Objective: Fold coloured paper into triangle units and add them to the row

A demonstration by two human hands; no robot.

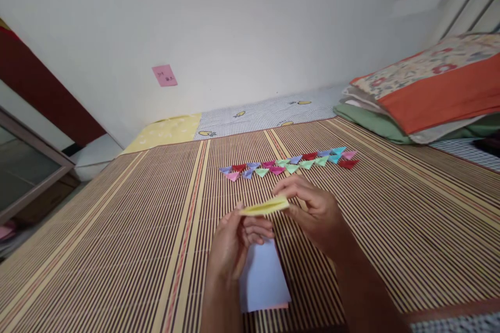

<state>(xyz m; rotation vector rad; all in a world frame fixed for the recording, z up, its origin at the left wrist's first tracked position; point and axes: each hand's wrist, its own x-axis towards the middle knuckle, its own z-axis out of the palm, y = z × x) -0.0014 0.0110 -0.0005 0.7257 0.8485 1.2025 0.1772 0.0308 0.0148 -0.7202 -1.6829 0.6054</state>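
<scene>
A folded yellow paper (266, 207) is held up between both hands above the striped mat. My left hand (234, 239) pinches its left end, with the other fingers curled beneath it. At the right end, my right hand (312, 210) grips the paper between thumb and fingers. Below them a pale blue sheet (263, 278) lies on the mat, with a pinkish-orange edge showing under it. Beyond the hands, several small folded paper triangles in pink, red, green, blue and purple form two rows, among them a pink one (233, 176) and a red one (348, 164).
The striped bamboo mat (117, 234) covers the surface up to a patterned cloth (250, 114) by the wall. Folded bedding with an orange band (441, 93) is stacked at the right. A pink note (164, 75) is on the wall. A framed panel (27, 156) stands at the left.
</scene>
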